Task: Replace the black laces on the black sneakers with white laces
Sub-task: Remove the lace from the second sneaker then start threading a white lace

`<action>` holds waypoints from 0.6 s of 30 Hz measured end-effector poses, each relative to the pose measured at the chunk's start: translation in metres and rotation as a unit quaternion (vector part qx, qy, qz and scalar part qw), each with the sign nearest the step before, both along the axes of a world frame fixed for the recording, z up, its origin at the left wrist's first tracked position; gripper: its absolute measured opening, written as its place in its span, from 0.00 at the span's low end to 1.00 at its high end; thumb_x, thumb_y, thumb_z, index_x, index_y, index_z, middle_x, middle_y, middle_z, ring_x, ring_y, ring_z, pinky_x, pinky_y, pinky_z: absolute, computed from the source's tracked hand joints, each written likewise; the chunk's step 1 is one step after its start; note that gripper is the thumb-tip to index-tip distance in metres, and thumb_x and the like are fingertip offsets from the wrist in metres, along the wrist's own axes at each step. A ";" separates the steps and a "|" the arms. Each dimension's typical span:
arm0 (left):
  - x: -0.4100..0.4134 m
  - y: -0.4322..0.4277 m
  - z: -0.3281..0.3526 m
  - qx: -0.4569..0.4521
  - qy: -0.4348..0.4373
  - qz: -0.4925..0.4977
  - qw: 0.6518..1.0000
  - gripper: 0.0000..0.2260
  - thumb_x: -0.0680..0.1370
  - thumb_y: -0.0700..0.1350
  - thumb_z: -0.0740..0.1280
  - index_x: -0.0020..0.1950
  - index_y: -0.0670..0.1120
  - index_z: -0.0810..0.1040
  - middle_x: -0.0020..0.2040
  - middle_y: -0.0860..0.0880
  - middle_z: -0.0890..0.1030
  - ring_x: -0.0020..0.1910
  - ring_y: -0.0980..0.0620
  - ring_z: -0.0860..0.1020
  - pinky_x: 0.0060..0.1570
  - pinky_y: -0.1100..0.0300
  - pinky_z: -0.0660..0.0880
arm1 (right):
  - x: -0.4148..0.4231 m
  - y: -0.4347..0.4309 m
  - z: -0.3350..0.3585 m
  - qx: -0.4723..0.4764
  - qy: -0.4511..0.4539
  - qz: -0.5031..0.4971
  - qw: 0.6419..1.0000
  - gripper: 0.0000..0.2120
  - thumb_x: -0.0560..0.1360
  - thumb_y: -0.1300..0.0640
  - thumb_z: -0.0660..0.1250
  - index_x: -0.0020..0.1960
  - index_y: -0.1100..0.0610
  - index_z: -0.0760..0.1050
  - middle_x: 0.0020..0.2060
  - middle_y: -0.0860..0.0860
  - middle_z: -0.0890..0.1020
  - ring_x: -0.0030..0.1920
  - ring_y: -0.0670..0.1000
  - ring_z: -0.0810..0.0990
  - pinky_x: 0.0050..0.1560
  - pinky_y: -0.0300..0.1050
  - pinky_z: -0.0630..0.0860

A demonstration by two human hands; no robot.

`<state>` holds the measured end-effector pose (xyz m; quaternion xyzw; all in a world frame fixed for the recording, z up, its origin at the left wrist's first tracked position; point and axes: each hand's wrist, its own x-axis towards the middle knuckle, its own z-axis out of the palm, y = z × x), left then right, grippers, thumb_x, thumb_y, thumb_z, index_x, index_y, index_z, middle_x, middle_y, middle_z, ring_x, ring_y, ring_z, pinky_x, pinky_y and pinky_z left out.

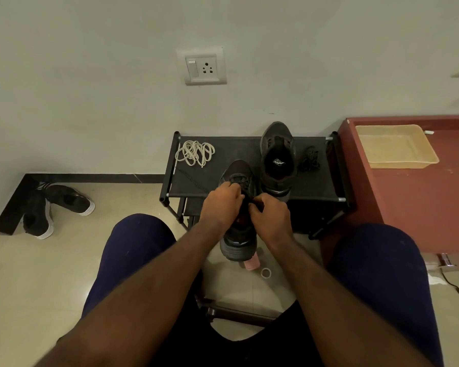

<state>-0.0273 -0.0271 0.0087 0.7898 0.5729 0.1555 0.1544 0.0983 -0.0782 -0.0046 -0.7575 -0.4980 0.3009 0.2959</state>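
Note:
A black sneaker (238, 242) hangs off the front edge of a low black rack (316, 181), toe toward the wall. My left hand (221, 202) holds its upper from the left. My right hand (272, 218) pinches the black lace at the eyelets. A loose end of that black lace (191, 178) trails left across the rack. The second black sneaker (278, 157) stands on the rack with no lace. A pile of black lace (310, 158) lies to its right. The coiled white laces (195, 152) lie at the rack's back left corner.
A red-brown table (421, 207) with a beige tray (395, 146) stands at the right. Another pair of black shoes with white soles (53, 207) lies on the floor at the left. A pink object (252, 264) and a small ring (265, 273) lie under the sneaker. My knees flank the view.

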 end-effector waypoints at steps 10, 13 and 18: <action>-0.005 -0.009 0.002 -0.066 -0.157 0.066 0.983 0.11 0.77 0.43 0.67 0.58 0.45 0.76 0.48 0.50 0.79 0.43 0.54 0.77 0.44 0.60 0.74 | 0.003 0.002 0.000 -0.015 -0.012 -0.019 1.000 0.06 0.77 0.52 0.68 0.49 0.53 0.79 0.43 0.51 0.84 0.45 0.53 0.82 0.47 0.51 0.80; -0.001 -0.007 0.003 -0.041 -0.041 -0.017 0.998 0.13 0.77 0.47 0.67 0.62 0.47 0.77 0.57 0.47 0.78 0.53 0.47 0.78 0.53 0.50 0.76 | 0.003 0.003 0.001 -0.015 -0.014 -0.012 1.000 0.06 0.77 0.52 0.68 0.50 0.54 0.79 0.44 0.52 0.84 0.45 0.53 0.82 0.48 0.52 0.80; 0.004 -0.002 0.002 -0.014 -0.034 0.009 0.999 0.05 0.81 0.44 0.63 0.51 0.45 0.78 0.49 0.47 0.78 0.47 0.46 0.78 0.46 0.51 0.75 | 0.003 0.001 0.001 -0.017 -0.009 -0.011 1.000 0.06 0.77 0.53 0.68 0.51 0.53 0.80 0.45 0.52 0.84 0.46 0.53 0.82 0.49 0.52 0.80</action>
